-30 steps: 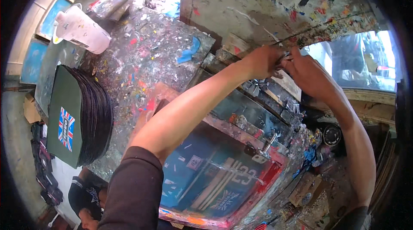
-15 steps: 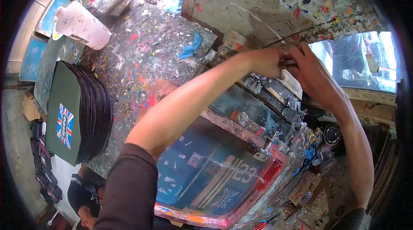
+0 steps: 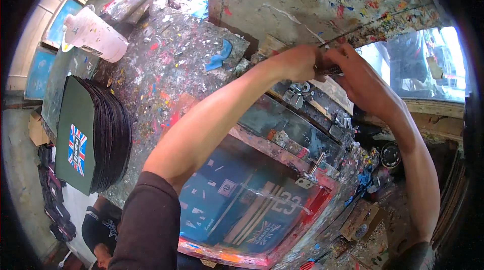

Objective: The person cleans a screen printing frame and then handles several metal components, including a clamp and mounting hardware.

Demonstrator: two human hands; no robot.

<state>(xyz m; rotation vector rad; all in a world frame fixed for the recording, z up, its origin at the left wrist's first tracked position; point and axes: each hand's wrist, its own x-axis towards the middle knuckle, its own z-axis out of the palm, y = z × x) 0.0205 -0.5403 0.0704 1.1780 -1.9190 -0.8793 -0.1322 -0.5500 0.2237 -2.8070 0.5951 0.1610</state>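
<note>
My left hand (image 3: 301, 63) and my right hand (image 3: 359, 75) meet at the upper right, above the back edge of the bench. The fingers of both are curled in close together. A small dark ribbed thing (image 3: 331, 70) shows between them, against my right fingers; its kind is not clear. What my left fingers hold is hidden. Under my left forearm lies a screen-printing frame (image 3: 322, 204) with a blue mesh and paint-smeared red edges. Small metal clamp parts (image 3: 297, 93) lie just below my hands.
A stack of dark green panels (image 3: 75, 113) with a flag print stands at left. Behind it is a whitish plastic jug (image 3: 101, 35). A blue rag (image 3: 219, 57) lies on the paint-spattered bench (image 3: 151, 73). Another person's arm (image 3: 96, 229) shows at lower left. A cardboard box (image 3: 360, 222) sits at lower right.
Both hands have shifted slightly left and stay close together. The small dark ribbed thing now shows between them. The view has moved a little.
</note>
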